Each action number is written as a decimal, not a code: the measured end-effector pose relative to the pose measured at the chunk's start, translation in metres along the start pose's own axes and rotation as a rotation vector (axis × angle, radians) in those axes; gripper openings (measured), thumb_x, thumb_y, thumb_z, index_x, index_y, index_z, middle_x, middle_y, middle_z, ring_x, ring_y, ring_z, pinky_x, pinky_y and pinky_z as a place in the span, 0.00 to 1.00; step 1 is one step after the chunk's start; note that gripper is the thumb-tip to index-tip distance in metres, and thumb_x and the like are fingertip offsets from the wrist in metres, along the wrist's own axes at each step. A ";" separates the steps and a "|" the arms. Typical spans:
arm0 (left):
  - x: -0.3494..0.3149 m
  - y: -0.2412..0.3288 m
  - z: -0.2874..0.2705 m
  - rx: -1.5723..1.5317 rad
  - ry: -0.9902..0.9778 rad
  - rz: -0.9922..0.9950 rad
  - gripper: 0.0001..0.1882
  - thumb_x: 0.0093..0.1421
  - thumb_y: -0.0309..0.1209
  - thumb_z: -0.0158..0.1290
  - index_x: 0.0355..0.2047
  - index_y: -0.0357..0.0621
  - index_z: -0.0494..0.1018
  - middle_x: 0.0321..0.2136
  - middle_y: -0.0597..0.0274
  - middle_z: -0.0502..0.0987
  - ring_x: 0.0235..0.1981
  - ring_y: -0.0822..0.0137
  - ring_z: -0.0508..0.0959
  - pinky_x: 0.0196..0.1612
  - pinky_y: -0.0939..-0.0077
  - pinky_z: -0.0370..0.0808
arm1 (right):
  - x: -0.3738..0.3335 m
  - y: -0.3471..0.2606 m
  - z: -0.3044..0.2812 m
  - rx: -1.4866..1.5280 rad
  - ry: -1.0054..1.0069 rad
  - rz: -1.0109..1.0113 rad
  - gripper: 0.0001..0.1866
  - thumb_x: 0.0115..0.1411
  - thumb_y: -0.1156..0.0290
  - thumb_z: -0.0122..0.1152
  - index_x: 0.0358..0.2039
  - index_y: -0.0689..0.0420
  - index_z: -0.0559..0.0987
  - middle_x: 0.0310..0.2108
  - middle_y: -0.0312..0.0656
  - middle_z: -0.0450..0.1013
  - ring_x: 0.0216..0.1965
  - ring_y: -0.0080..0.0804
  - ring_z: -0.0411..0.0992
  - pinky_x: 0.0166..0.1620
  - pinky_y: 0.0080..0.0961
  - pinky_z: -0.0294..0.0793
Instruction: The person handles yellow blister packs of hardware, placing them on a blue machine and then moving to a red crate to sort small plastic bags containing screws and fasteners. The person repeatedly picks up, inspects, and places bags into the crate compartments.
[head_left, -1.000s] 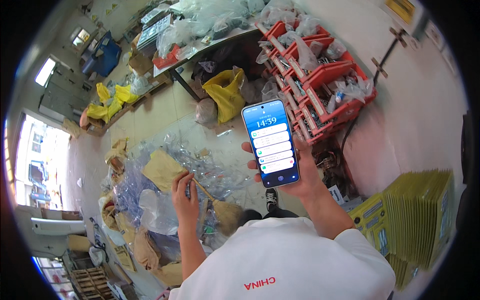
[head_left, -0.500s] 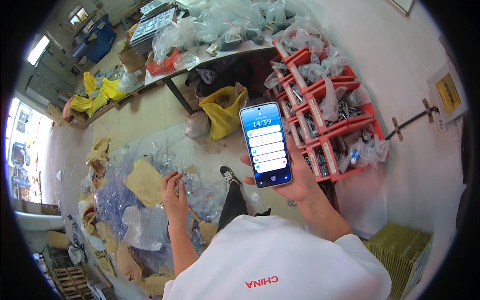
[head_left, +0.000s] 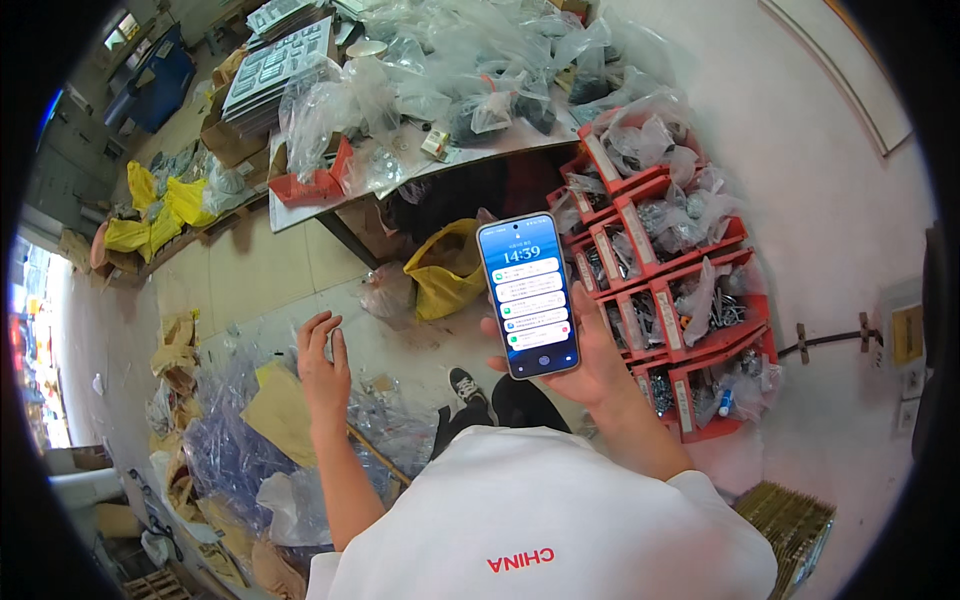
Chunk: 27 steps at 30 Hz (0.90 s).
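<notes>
My right hand (head_left: pixel 592 350) is wrapped round a smartphone (head_left: pixel 529 295), holding it upright with its lit screen toward me. The screen shows a blue lock screen with a stack of white notification boxes. My left hand (head_left: pixel 324 366) hangs in the air to the left, fingers apart and nothing in it. Below that hand, clear plastic wrap (head_left: pixel 232 420) and a yellow-tan paper piece (head_left: pixel 285 413) lie on the floor. Just beyond the phone, a yellow sack (head_left: pixel 445 272) stands near the table.
Red parts bins (head_left: pixel 668 300) filled with metal hardware and plastic bags rise close on my right. Ahead, a table (head_left: pixel 310 208) carries bagged parts, a red tray (head_left: pixel 318 180) and stacked grey panels (head_left: pixel 280 70). Yellow bags (head_left: pixel 160 215) lie at the far left.
My view has shifted toward the table, which now looks nearer. My left hand has moved left and up, its fingers still apart. The phone stays in my right hand.
</notes>
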<state>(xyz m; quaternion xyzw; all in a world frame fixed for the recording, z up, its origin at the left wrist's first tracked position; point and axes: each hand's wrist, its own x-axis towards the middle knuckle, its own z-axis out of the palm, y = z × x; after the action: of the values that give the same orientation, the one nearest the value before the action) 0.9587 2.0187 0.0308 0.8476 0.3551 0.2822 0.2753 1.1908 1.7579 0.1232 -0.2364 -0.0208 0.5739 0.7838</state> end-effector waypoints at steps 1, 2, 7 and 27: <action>0.011 0.000 0.003 0.002 -0.010 -0.001 0.10 0.72 0.26 0.52 0.49 0.39 0.80 0.54 0.53 0.78 0.54 0.54 0.79 0.52 0.66 0.78 | 0.008 -0.003 -0.003 -0.026 0.019 -0.007 0.41 0.70 0.36 0.53 0.72 0.51 0.65 0.64 0.51 0.72 0.64 0.55 0.72 0.58 0.64 0.78; 0.025 -0.003 0.007 0.004 -0.021 -0.006 0.10 0.72 0.26 0.52 0.49 0.39 0.80 0.54 0.53 0.78 0.53 0.55 0.79 0.51 0.67 0.78 | 0.019 -0.006 -0.008 -0.022 0.010 -0.010 0.41 0.70 0.37 0.53 0.73 0.53 0.65 0.64 0.54 0.72 0.61 0.54 0.75 0.55 0.57 0.82; 0.061 -0.026 0.022 -0.025 -0.037 -0.020 0.10 0.71 0.25 0.53 0.49 0.40 0.80 0.54 0.53 0.78 0.53 0.53 0.79 0.53 0.64 0.77 | 0.052 -0.022 -0.112 -0.154 0.206 0.130 0.37 0.73 0.41 0.52 0.71 0.56 0.67 0.63 0.53 0.73 0.55 0.47 0.79 0.47 0.45 0.85; 0.217 -0.075 0.149 -0.112 -0.178 -0.156 0.09 0.68 0.25 0.55 0.47 0.40 0.80 0.50 0.52 0.79 0.52 0.49 0.79 0.55 0.61 0.76 | 0.006 0.012 -0.326 -0.899 1.049 0.583 0.38 0.65 0.50 0.67 0.69 0.57 0.68 0.56 0.53 0.77 0.52 0.47 0.77 0.53 0.42 0.77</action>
<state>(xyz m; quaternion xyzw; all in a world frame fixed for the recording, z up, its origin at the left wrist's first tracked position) 1.1533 2.1882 -0.0606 0.8224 0.3777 0.2032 0.3737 1.2811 1.6528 -0.1717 -0.7722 0.1867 0.5066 0.3349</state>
